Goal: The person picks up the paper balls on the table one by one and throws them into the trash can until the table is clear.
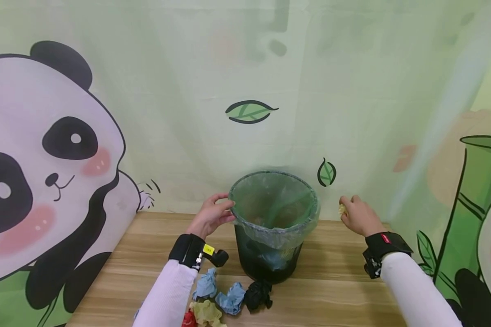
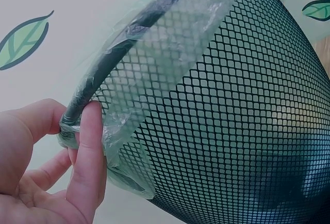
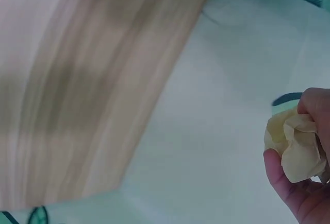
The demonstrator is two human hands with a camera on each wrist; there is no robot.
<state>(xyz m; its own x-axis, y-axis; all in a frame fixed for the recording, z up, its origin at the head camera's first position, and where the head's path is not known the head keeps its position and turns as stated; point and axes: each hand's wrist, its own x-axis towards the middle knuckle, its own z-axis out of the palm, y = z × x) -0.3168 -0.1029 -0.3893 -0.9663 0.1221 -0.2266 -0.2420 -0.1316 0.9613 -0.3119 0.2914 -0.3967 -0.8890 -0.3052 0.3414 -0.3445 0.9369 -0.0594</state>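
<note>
Yellow paper [image 3: 295,149] is pinched in the right hand [image 1: 361,217]; left hand [image 1: 212,215] grips the bin [image 1: 270,261] near the back edge of the table [image 1: 335,281]. Likely discarding, needing release inside.

A black mesh bin [image 1: 266,268] stands upright on the wooden tabletop [image 1: 343,268], its rim [image 2: 111,59] (draped in a translucent green liner [image 1: 288,235]) pinched by the left hand [image 1: 212,215]. The right hand [image 1: 361,217] grips a crumpled pale-yellow paper ball [image 3: 299,149], apart from the bin.

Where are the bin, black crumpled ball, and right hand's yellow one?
Bin [image 1: 266,268]: head view, lower front wall.
Black crumpled ball [image 1: 258,295]: head view, its middle.
Held yellow ball [image 3: 298,152]: right wrist view, uncovered side.
</note>
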